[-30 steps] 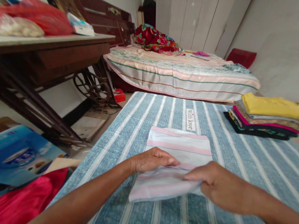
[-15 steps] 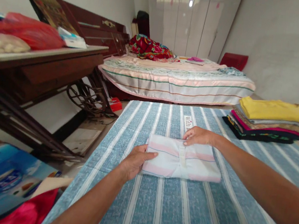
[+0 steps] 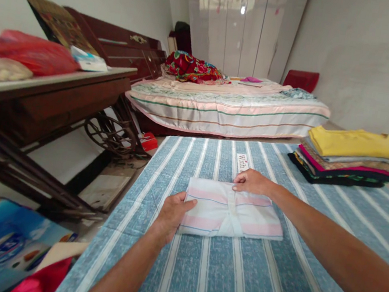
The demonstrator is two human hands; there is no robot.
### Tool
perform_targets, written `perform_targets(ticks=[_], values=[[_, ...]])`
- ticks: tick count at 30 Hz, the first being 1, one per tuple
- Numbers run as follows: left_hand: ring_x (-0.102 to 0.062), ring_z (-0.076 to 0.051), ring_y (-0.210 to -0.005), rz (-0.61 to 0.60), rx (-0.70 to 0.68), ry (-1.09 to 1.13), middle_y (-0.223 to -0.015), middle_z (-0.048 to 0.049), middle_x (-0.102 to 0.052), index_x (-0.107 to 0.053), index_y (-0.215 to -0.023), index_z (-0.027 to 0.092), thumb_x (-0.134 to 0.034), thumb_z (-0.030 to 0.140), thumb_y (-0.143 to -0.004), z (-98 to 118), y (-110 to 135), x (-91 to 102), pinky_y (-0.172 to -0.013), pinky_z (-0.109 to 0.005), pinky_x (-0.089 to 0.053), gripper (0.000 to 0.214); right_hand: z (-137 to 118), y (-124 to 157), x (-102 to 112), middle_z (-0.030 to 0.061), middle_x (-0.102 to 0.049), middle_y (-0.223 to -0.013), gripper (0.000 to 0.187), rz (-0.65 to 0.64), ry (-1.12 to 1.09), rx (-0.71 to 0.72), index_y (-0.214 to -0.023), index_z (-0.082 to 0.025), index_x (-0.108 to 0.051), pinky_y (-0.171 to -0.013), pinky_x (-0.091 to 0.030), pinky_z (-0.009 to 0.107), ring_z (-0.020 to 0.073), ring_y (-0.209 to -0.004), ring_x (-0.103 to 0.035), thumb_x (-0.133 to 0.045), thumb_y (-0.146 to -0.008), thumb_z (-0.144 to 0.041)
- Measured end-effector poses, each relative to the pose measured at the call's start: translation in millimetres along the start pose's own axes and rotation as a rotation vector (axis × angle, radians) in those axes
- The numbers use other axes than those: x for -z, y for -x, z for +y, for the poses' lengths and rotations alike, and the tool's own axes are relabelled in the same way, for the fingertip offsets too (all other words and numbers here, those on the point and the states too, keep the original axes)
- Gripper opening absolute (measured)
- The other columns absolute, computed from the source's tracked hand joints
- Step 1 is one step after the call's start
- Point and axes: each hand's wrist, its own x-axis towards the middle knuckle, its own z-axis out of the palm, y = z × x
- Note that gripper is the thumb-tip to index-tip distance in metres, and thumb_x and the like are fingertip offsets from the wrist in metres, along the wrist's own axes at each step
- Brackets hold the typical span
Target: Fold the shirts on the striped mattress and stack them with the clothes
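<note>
A folded white and pink striped shirt (image 3: pixel 206 211) with thin blue lines lies flat on the blue and white striped cloth (image 3: pixel 189 277). Its button strip runs down the middle and flares out at the near edge. My left hand (image 3: pixel 172 213) grips the shirt's left edge, thumb on top and fingers hidden under it. At the far edge, near the top of the button strip, my right hand (image 3: pixel 253 181) pinches the fabric between thumb and fingers.
A stack of folded clothes (image 3: pixel 349 159), yellow on top, sits at the right. Beyond is a bed (image 3: pixel 229 107) with a red floral bundle (image 3: pixel 191 67). On the left stand a treadle table (image 3: pixel 60 87) and a blue box (image 3: pixel 0 244).
The view has shifted a little. Both hands keep their hold on the shirt, and the lower end of its button strip now looks wider and more spread.
</note>
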Motion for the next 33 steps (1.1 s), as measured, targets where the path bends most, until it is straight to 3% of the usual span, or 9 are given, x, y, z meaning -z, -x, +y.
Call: perform_targets(ticks=[5, 14, 17, 20, 24, 27, 29, 31, 33], values=[[-0.061, -0.015, -0.054, 0.046, 0.045, -0.013, -0.064, -0.0034, -0.069, -0.068, -0.08, 0.012, -0.071, 0.021, -0.061, 1, 2, -0.8, -0.051, -0.023, -0.048, 0.021, -1, -3, 4, -0.0026, -0.059, -0.063, 0.029, -0.009, 0.079, -0.027, -0.072, -0.016, -0.068, -0.06, -0.036, 0.022, 0.0132, -0.067, -0.053, -0.062, -0.065, -0.043], [-0.064, -0.017, -0.059, -0.039, 0.149, 0.018, -0.069, -0.0065, -0.07, -0.065, -0.083, 0.012, -0.065, 0.019, -0.068, 0, 5, 4.9, -0.056, -0.028, -0.051, 0.017, -5, -16, 13, 0.0016, -0.056, -0.059, 0.046, -0.182, 0.182, -0.128, -0.057, -0.017, -0.062, -0.056, -0.035, 0.027, 0.0173, -0.063, -0.053, -0.062, -0.06, -0.063], [-0.062, -0.018, -0.058, 0.008, 0.08, -0.185, -0.066, -0.0039, -0.067, -0.064, -0.079, 0.014, -0.06, 0.024, -0.072, -1, 3, 5.9, -0.054, -0.026, -0.047, 0.013, -8, -20, 14, 0.0026, -0.055, -0.06, 0.046, -0.229, 0.19, -0.164, -0.054, -0.017, -0.059, -0.055, -0.035, 0.028, 0.0178, -0.062, -0.052, -0.065, -0.057, -0.063], [-0.062, -0.019, -0.063, 0.18, -0.081, -0.555, -0.064, -0.002, -0.065, -0.063, -0.076, 0.016, -0.064, 0.026, -0.069, 0, -1, 7.3, -0.056, -0.025, -0.043, 0.012, -14, -19, 17, 0.0012, -0.053, -0.059, 0.042, -0.25, 0.172, -0.174, -0.054, -0.018, -0.056, -0.053, -0.034, 0.027, 0.0168, -0.06, -0.05, -0.067, -0.056, -0.06], [-0.062, -0.022, -0.07, 0.348, -0.204, -0.911, -0.066, -0.002, -0.063, -0.06, -0.096, 0.017, -0.067, 0.029, -0.067, 4, 1, 7.6, -0.064, -0.027, -0.041, 0.033, -21, -11, 19, -0.0011, -0.049, -0.057, 0.041, -0.25, 0.143, -0.167, -0.055, -0.019, -0.054, -0.052, -0.032, 0.026, 0.0144, -0.057, -0.045, -0.065, -0.058, -0.058], [-0.063, -0.025, -0.076, 0.389, -0.288, -1.047, -0.074, -0.0057, -0.064, -0.056, -0.109, 0.016, -0.061, 0.031, -0.074, 8, 14, 4.2, -0.067, -0.029, -0.041, 0.039, -27, -5, 22, -0.0033, -0.044, -0.054, 0.04, -0.226, 0.14, -0.146, -0.054, -0.019, -0.05, -0.05, -0.029, 0.025, 0.0123, -0.055, -0.041, -0.063, -0.06, -0.056], [-0.063, -0.025, -0.077, 0.422, -0.353, -1.074, -0.077, -0.0061, -0.064, -0.056, -0.107, 0.016, -0.057, 0.03, -0.076, 12, 28, 0.7, -0.069, -0.03, -0.041, 0.034, -37, 0, 26, -0.005, -0.038, -0.051, 0.039, -0.188, 0.155, -0.109, -0.052, -0.019, -0.045, -0.049, -0.026, 0.025, 0.0108, -0.053, -0.038, -0.061, -0.063, -0.052], [-0.062, -0.022, -0.072, 0.393, -0.373, -0.992, -0.072, -0.0034, -0.063, -0.058, -0.097, 0.019, -0.057, 0.031, -0.076, 14, 48, -3.0, -0.068, -0.029, -0.042, 0.024, -56, 10, 33, -0.006, -0.032, -0.05, 0.039, -0.136, 0.186, -0.059, -0.05, -0.02, -0.039, -0.049, -0.022, 0.025, 0.0096, -0.051, -0.035, -0.061, -0.066, -0.048], [-0.061, -0.02, -0.065, 0.275, -0.312, -0.797, -0.066, -0.0015, -0.062, -0.059, -0.087, 0.02, -0.058, 0.034, -0.075, 14, 73, -6.7, -0.064, -0.029, -0.043, 0.019, -84, 30, 38, -0.0059, -0.031, -0.05, 0.039, -0.069, 0.233, -0.006, -0.049, -0.019, -0.037, -0.05, -0.021, 0.025, 0.0093, -0.052, -0.034, -0.062, -0.067, -0.043]])
